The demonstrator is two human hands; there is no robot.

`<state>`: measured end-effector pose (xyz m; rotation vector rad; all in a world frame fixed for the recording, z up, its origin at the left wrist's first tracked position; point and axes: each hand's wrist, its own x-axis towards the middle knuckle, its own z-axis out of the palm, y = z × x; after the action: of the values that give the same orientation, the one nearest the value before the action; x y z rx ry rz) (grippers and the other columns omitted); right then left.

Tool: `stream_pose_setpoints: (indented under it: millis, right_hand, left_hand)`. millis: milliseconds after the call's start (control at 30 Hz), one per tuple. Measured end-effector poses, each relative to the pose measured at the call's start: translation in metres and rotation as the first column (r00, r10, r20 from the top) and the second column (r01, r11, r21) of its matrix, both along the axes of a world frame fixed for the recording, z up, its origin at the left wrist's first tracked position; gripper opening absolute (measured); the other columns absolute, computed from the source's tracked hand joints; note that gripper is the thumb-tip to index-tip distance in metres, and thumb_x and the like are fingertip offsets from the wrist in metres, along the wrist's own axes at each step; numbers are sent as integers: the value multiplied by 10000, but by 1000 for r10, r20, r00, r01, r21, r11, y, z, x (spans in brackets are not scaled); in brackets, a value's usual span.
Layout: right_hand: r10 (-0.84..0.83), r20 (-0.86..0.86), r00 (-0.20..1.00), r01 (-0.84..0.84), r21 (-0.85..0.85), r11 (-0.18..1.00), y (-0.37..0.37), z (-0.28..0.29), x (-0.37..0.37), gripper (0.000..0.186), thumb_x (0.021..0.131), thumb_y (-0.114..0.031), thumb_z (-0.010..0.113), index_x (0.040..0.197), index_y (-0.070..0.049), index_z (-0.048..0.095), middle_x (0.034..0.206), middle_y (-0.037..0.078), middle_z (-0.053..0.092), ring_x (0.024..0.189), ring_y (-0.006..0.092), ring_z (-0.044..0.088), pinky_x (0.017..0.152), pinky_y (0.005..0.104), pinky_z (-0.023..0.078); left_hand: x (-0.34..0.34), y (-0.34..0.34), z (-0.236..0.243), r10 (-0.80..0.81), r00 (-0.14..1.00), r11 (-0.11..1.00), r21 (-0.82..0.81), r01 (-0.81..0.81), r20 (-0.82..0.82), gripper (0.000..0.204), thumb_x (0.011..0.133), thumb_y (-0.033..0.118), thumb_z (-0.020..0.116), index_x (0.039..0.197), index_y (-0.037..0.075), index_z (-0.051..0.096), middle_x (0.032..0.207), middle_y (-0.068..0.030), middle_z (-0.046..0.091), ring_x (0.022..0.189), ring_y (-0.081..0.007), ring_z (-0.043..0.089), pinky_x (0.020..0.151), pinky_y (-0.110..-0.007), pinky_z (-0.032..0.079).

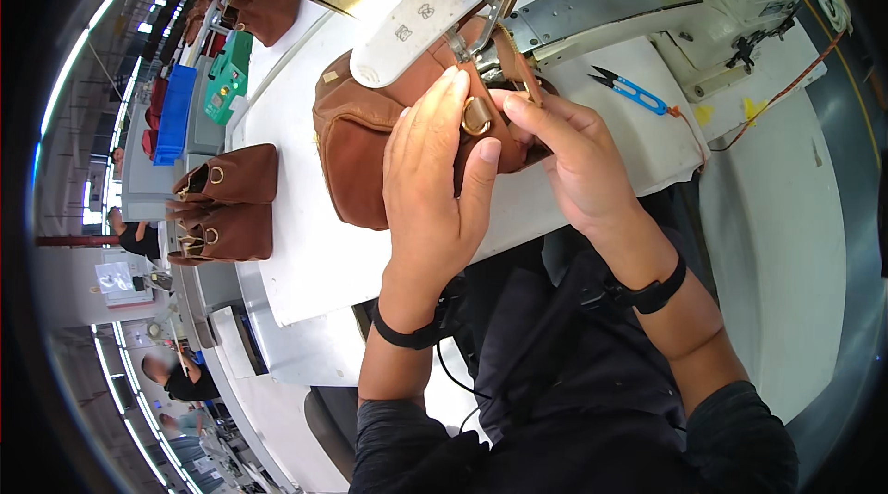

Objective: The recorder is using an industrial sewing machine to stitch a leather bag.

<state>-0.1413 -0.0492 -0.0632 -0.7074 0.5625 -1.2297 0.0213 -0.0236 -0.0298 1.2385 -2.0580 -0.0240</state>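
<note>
While the left hand (430, 175) lies over the brown bag (356, 161) at the upper centre of the frame, its four fingers stretch out side by side, almost straight, pressing lightly on the leather, and its thumb stands well apart, near a gold metal ring (476, 128). The right hand (583, 156) is half curled, its thumb and fingers pinching the bag's edge just right of that ring; some of those fingertips are hidden. Smooth and softly creased, the leather swells into a rounded, seamed end with raised edges, which faces left in the frame. From that end the bag runs crosswise toward the right hand, its upper side reaching beneath a white, round-ended arm (425, 18) of the sewing machine (601, 8); the hands cover too much to tell the full long axis. Below it spreads a flat white table (314, 263). Blue-handled snips (640, 96) with dark, pointed blades lie at the upper right, slanting down to the right, and more brown bags (245, 207) sit at the left.
</note>
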Motion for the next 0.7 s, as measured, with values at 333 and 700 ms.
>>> stream_pose_setpoints:
  millis: [333,700]
  right_hand:
    - [32,-73,997,-39,-96,995,-12,-3,-3,335,1043,-254,596,1216,-5,739,883,-7,660,838,101,598,824,301,492]
    - [34,-100,994,-46,-114,992,-11,-16,-10,383,1053,-300,607,1043,52,757,893,92,739,855,144,704,851,271,537]
  left_hand:
    - [-9,-13,4,84,956,996,-14,-92,-282,300,896,93,763,1177,7,705,1205,-162,721,1126,-341,676,1020,-413,500]
    - [-30,-7,-3,223,918,972,4,-235,-329,180,904,97,792,991,15,657,1013,-74,733,837,-173,706,759,-286,566]
